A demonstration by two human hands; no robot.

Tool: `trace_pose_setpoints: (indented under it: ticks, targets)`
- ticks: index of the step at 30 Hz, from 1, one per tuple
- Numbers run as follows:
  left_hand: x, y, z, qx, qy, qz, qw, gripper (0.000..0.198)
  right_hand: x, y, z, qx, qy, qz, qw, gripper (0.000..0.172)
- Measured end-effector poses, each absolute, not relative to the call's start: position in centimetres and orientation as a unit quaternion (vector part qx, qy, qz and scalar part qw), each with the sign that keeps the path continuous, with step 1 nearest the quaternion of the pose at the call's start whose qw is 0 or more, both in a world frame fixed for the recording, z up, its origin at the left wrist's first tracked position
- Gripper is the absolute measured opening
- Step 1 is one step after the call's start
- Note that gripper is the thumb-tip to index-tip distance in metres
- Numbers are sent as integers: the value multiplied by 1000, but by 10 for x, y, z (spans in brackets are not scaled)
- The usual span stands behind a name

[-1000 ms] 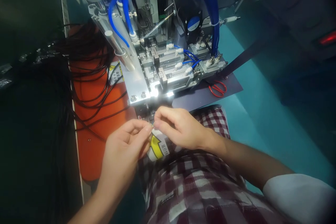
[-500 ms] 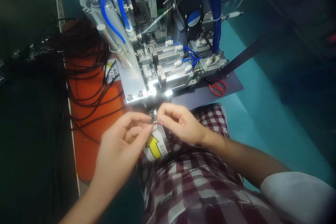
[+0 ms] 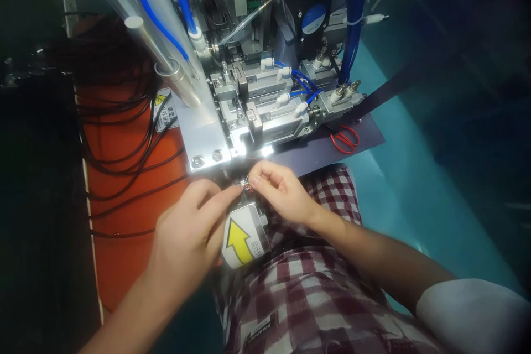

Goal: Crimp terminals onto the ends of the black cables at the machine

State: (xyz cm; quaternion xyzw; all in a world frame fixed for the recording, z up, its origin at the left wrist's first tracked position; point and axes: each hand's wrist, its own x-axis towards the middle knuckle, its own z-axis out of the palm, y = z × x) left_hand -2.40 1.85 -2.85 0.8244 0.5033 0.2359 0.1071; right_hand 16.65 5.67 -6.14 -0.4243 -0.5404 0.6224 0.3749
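Observation:
My right hand (image 3: 282,190) is closed in a pinch on a few thin wires (image 3: 248,183), with red and pale ends showing between the two hands. From the other side, my left hand (image 3: 193,218) meets the same wires, its thumb stretched to them and the other fingers curled behind, partly hidden. Just below the fingertips is a metal block with a white label (image 3: 236,238) bearing a yellow arrow. The lit front edge of the machine (image 3: 249,146) lies right above my hands.
Red-handled scissors (image 3: 345,139) lie on the dark plate (image 3: 315,157) at right. Black cables (image 3: 124,163) run over the orange surface (image 3: 120,271) at left. Blue air tubes (image 3: 352,22) and a metal post (image 3: 153,50) rise above. My lap in checked cloth (image 3: 298,293) is beneath.
My left hand has shifted, its thumb now reaching further to the wires and its fingers more curled. More of the arrow label shows. The view has moved slightly; my right hand keeps its pinch.

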Motion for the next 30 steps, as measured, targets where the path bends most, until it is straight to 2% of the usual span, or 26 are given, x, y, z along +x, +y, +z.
trace_pose_setpoints:
  ticks: [20,24,28,30]
  targets:
    - [-21,17,-29,852,485,196,4,28,167,56,-61,-458,-564,596,340,21]
    - [-21,17,-29,853,486,192,1,27,169,55,-55,-482,-612,538,321,19]
    - [-22,17,-30,851,486,198,3,27,169,52,-50,-497,-699,412,309,19]
    - [-22,17,-30,851,485,200,5,26,168,51,-50,-495,-706,399,312,19]
